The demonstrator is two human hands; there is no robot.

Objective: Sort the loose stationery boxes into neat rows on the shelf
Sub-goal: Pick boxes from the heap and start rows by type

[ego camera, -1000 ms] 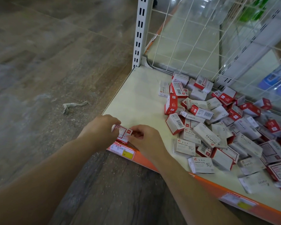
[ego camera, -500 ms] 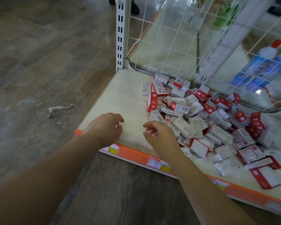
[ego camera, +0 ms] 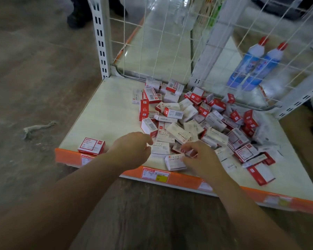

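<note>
Orange edge: the shelf (ego camera: 101,112) lip runs just under my wrists, nearest to me, price tags stuck along it.
Right hand: my right hand (ego camera: 201,159) curls down over a white paper-clip box (ego camera: 173,162) at the front of the heap; fingertips touch its right end, but I cannot tell whether I truly have it pinched yet.
Left hand: my left hand (ego camera: 132,150) hovers loosely curled, holding nothing, just left of the same box.
Placed box: one red-and-white box (ego camera: 91,146) lies flat at the front corner, well to the left of my left hand, apart from the rest.
Pile: the loose boxes (ego camera: 197,121) spread beyond and to the right of both hands, tumbled at all angles, staples and paper clips mixed.
Doing it well: I judge I should take one box only, square it label-up, and set it touching the placed box so a row begins along the front.
Risk: dragging may pull neighbours along.
Far: wire mesh back (ego camera: 161,42), two blue bottles (ego camera: 257,65) behind it.
</note>
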